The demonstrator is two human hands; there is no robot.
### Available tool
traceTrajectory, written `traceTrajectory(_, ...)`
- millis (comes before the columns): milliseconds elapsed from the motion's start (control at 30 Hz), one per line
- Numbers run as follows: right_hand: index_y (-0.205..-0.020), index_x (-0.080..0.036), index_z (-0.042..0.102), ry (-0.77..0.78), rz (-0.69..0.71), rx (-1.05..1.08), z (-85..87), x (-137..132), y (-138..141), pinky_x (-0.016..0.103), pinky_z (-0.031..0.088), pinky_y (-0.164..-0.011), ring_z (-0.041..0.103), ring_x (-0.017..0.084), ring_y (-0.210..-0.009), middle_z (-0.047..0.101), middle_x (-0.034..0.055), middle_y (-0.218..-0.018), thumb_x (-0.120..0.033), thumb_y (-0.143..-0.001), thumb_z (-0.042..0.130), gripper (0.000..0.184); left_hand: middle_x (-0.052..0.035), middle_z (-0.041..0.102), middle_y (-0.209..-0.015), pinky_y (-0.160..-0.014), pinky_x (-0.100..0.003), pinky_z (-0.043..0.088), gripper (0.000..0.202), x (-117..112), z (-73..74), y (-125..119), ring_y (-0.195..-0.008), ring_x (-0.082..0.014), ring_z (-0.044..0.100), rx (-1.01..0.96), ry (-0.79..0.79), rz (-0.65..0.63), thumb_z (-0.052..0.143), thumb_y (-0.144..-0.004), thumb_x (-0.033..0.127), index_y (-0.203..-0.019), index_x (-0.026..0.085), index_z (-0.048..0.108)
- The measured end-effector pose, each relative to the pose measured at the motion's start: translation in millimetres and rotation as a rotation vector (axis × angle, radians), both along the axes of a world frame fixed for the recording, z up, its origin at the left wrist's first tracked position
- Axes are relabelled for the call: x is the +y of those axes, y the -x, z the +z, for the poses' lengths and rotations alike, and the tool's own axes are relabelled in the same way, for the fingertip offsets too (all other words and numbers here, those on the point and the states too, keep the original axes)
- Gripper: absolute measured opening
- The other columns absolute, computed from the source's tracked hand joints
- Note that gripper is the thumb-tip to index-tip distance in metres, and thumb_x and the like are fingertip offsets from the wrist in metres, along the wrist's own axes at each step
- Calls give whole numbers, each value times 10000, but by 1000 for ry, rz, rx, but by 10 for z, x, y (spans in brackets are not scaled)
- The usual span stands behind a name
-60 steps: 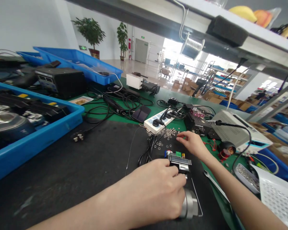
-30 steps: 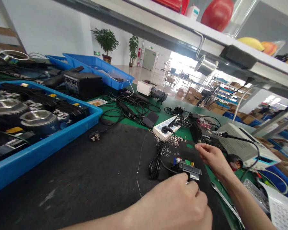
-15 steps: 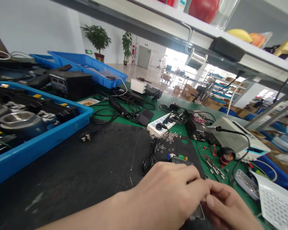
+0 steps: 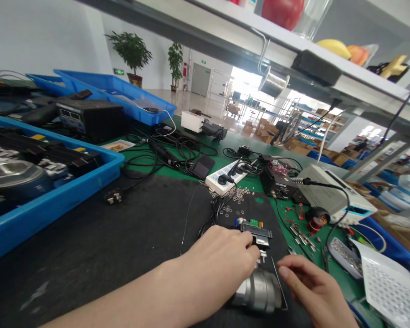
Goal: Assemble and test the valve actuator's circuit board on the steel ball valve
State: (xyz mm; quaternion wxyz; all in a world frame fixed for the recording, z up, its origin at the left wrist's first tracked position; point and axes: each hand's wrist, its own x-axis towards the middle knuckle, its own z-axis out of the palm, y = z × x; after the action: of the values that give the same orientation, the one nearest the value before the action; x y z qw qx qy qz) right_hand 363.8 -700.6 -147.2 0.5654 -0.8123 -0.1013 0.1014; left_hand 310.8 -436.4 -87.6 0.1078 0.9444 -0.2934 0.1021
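At the far left we see a blue tray [image 4: 89,193] with metal-collared units, then the bare black mat [image 4: 123,232]. Next, our left hand [image 4: 218,262] arches over the work, its fingers curled against a black housing [image 4: 256,230]; its fingertips are hidden, so we cannot tell how firmly, or on what, they close. Beyond it lie a white power strip [image 4: 222,182] and scattered washers [image 4: 238,195]. The housing, with its green connector [image 4: 254,222], lies at and just past the left fingers; a metal cylinder [image 4: 261,291] lies below them, partly covered by the hand, and whether the two are joined is concealed. We judge the step in hand to be close fingerwork at the housing; the next move would call for a steady left hand and a precise right one. Right of the cylinder stands a thin bent rod [image 4: 280,287], then our right hand [image 4: 316,287], thumb and forefinger drawn near each other, near the housing but apart from it; we cannot tell whether they pinch anything.
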Motion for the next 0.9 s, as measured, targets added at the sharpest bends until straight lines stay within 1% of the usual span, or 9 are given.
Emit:
traceTrajectory(67,-856,-247,807,69,10,-57,-37,44,-17,291,504,-622,635,240,-760,740,87,-909,-622,-755,835,390,2,646,-923,-559,-341,462,134,-37,-37,-3,-754,-234,641,-4,-45,-13,703,-892,134,-932,200,594)
traceTrajectory(133,-870,-247,811,116,37,-59,-40,110,-25,304,512,-656,654,266,-817,753,88,-922,-628,-774,811,393,-10,649,-923,-585,-349,487,106,-76,-71,-14,-775,-242,644,-17,-63,-14,697,-913,159,-933,195,600)
traceTrajectory(233,-864,-231,796,123,90,-35,-8,214,-35,295,466,-623,607,229,-728,709,53,-788,-603,-804,790,377,-19,653,-932,-616,-349,503,109,-122,-119,-48,-794,-245,647,-32,-74,-15,705,-917,164,-940,191,602)
traceTrajectory(300,-832,-213,773,99,109,-21,14,269,-46,280,415,-599,543,188,-664,647,20,-704,-551,-829,780,338,-17,661,-944,-619,-347,505,116,-141,-153,-78,-799,-245,653,-23,-85,-21,714,-917,159,-950,191,608)
traceTrajectory(367,-808,-193,742,83,109,-10,19,305,-63,265,359,-582,486,156,-636,597,-7,-672,-475,-841,782,287,-17,670,-964,-624,-349,510,115,-154,-192,-109,-809,-249,662,-12,-107,-24,715,-920,148,-968,192,620)
traceTrajectory(500,-813,-175,693,56,70,20,-41,331,-95,251,294,-556,428,125,-613,539,-43,-643,-364,-840,783,211,-16,686,-1011,-673,-345,520,182,-161,-276,-145,-843,-249,673,-18,-120,-4,719,-901,95,-1020,213,650)
traceTrajectory(633,-795,-170,658,9,19,40,-129,336,-107,248,242,-526,385,104,-578,506,-65,-614,-300,-815,789,185,-9,702,-1052,-739,-318,508,333,-134,-360,-155,-869,-230,673,-46,-91,-54,744,-839,49,-1095,246,664)
traceTrajectory(800,-796,-161,669,-53,-1,70,-160,334,-120,244,242,-528,390,100,-577,508,-68,-605,-288,-795,805,186,-4,732,-1139,-797,-346,507,411,-82,-529,-222,-919,-243,679,-187,-39,-120,693,-804,67,-1152,284,679)
traceTrajectory(900,-807,-161,671,-85,-11,88,-157,336,-132,243,252,-536,399,101,-591,521,-64,-623,-285,-790,813,189,5,747,-1153,-879,-365,496,467,-63,-605,-248,-969,-240,681,-273,-35,-137,624,-815,35,-1189,308,681)
